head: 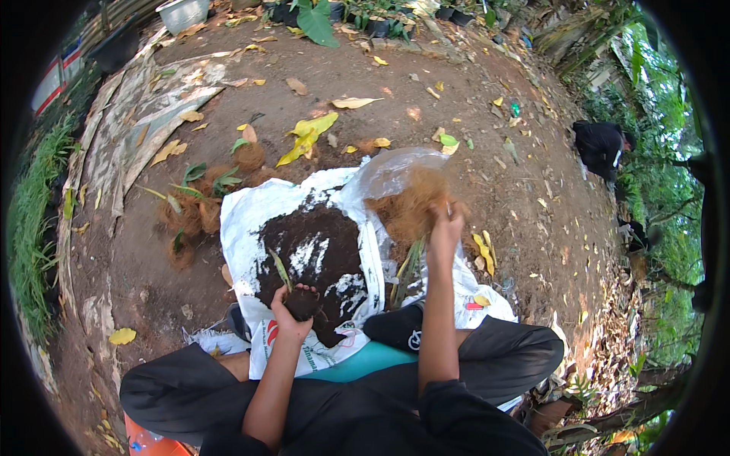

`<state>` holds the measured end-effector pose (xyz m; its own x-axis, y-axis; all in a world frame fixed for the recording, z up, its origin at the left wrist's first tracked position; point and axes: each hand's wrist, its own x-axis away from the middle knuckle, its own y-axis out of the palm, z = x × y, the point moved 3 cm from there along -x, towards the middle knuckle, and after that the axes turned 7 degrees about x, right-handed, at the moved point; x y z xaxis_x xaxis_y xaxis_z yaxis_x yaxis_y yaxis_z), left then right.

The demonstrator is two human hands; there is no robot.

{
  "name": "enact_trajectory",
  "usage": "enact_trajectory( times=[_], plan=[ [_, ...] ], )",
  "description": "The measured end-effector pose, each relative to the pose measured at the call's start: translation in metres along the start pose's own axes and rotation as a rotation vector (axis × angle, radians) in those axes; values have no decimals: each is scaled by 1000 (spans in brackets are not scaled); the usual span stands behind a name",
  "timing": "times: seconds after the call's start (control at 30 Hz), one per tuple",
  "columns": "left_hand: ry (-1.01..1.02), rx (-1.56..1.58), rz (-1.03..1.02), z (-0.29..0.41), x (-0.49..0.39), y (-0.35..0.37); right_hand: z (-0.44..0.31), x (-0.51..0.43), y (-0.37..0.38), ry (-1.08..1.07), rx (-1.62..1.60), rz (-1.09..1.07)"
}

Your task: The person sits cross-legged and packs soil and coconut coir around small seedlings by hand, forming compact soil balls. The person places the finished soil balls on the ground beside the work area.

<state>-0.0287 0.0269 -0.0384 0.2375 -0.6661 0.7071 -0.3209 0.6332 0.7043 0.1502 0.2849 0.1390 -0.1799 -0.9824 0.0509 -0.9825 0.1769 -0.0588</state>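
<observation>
My left hand cups a ball of dark soil with a small snake plant cutting sticking up out of it. My right hand grips a loose tuft of brown coconut fibre, blurred by motion. Beneath that tuft, more coconut fibre lies in a clear plastic bag. Dark potting soil is spread over a white woven sack before me. Long snake plant leaves rest between the sack and my right forearm.
Several fibre-wrapped plant balls sit on the ground left of the sack. A red object lies on white sacking by my right knee. Potted plants line the far edge. Another person bends down at the far right.
</observation>
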Motion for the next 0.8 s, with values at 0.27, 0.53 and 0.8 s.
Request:
enact_trajectory(
  times=[0.27,0.53,0.8],
  plan=[
    [-24,-53,-56,2,9,17,101,108,63,558,-194,-482],
    [-9,-164,-69,-1,25,35,117,140,77,-115,646,-781],
    [-32,-201,-87,-1,22,36,137,125,59,6,668,-516]
  ],
)
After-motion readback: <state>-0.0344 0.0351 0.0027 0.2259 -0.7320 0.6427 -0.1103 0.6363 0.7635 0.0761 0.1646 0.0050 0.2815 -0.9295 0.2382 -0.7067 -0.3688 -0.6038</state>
